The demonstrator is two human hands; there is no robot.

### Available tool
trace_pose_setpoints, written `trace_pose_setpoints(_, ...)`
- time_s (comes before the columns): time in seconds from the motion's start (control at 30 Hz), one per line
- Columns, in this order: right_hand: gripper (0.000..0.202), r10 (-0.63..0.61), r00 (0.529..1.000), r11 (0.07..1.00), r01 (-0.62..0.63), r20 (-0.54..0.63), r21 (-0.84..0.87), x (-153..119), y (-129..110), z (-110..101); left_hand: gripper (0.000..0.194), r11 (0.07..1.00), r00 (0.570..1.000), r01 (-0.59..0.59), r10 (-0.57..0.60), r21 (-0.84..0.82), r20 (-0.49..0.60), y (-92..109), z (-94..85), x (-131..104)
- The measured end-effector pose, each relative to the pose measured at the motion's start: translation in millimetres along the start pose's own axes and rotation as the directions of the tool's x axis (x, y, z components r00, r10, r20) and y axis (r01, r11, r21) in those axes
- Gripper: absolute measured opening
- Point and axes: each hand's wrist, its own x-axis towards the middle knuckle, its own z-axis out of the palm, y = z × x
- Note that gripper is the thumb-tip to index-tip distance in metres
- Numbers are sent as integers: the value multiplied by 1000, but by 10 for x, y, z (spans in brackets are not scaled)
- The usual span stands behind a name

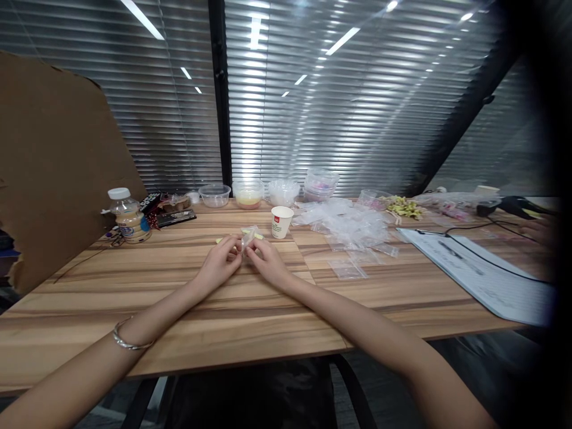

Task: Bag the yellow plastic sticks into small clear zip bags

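A small clear plastic bag [247, 238] is pinched between my two hands above the wooden table [201, 322]. My left hand [222, 260] closes its fingers on the bag's left side. My right hand [265, 258] grips the right side, the fingertips of both hands nearly touching. Small yellow pieces [258, 236] show just behind the fingers; whether they lie inside the bag I cannot tell. Right behind my right hand a white paper cup [282, 222] stands upright. Many flat clear bags [348, 223] lie in a loose pile to its right.
Clear tubs [248, 193] line the back edge. A bottle [128, 217] and cardboard panel [53, 149] stand left. Yellow pieces [403, 207] lie back right, near a clipboard [473, 274] crossed by a black cable [487, 264]. A person's blurred hand [538, 229] shows far right.
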Motion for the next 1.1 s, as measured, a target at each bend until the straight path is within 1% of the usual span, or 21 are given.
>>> trace_pose_setpoints(0.03,22,-5,1000,1000,5,8,7,-1,-2,2,14,997,999,47,-47,-60,-4,-16,12,-1)
trace_pose_setpoints(0.13,23,-7,999,999,6,34,52,-5,14,13,30,953,980,196,-201,-230,3,-71,51,-7)
trace_pose_setpoints(0.2,25,7,999,997,-11,52,82,-7,35,24,38,921,970,239,-239,-307,36,-90,73,-9)
trace_pose_setpoints(0.27,26,25,997,994,-32,67,108,-7,52,33,41,917,975,223,-216,-331,59,-90,85,-10)
trace_pose_setpoints(0.33,27,26,997,991,-37,79,131,-7,55,38,41,935,982,190,-180,-301,63,-82,85,-12)
trace_pose_setpoints(0.4,27,11,995,988,-25,97,150,-6,45,37,39,949,984,176,-168,-263,54,-78,76,-16)
trace_pose_setpoints(0.5,27,-16,992,988,-4,124,154,-5,18,32,37,953,984,178,-174,-244,37,-87,65,-23)
trace_pose_setpoints(0.6,27,-29,991,991,13,128,130,-11,3,27,36,953,982,183,-187,-243,4,-99,64,-24)
trace_pose_setpoints(0.7,26,-31,993,996,21,117,87,-22,6,24,37,936,977,204,-214,-287,-2,-100,67,-19)
trace_pose_setpoints(0.87,23,-30,992,999,27,120,27,-38,-10,17,38,865,959,266,-282,-426,27,-91,75,-10)
trace_pose_setpoints(0.97,22,-37,992,998,30,119,60,-38,-40,13,41,808,940,309,-341,-501,29,-111,84,-3)
trace_pose_setpoints(1.03,23,-35,994,992,22,107,120,-33,-44,10,43,743,918,346,-394,-573,44,-146,84,8)
trace_pose_setpoints(1.1,24,-9,997,986,-3,72,167,-23,-22,5,42,650,894,366,-443,-666,58,-197,72,26)
